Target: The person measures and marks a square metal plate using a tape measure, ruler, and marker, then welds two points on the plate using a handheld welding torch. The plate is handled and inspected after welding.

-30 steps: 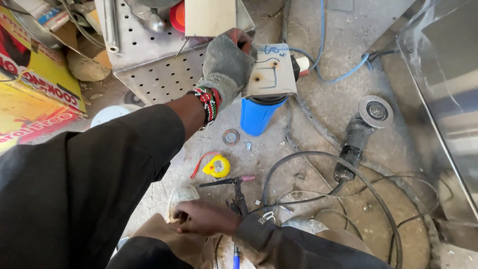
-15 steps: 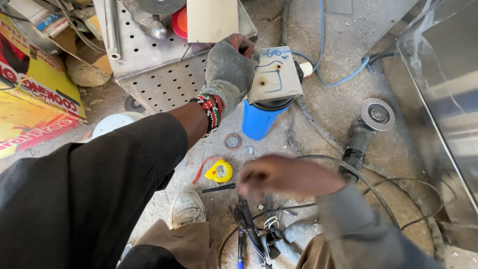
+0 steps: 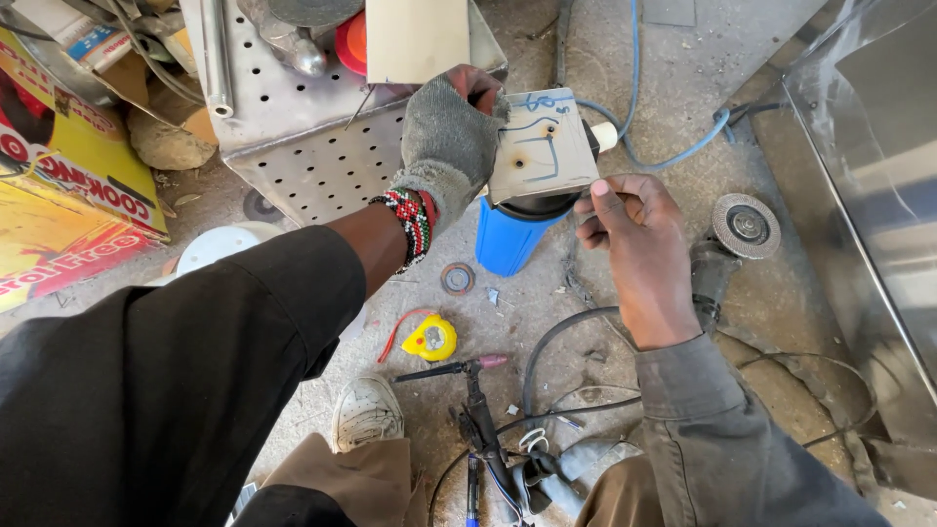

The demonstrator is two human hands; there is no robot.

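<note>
Hands [image 3: 451,137] [image 3: 632,220] grip marked metal plate [image 3: 543,146] over blue canister [image 3: 509,237].

blue filter housing [image 3: 509,239] top hidden, steel sheet [image 3: 869,185] cropped

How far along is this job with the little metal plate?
Done: blue lines are drawn on the metal plate. In hand: the gloved left hand holds it over the blue canister, the bare right hand at its edge. Left: welding torch and angle grinder lie unused on the floor.
</note>
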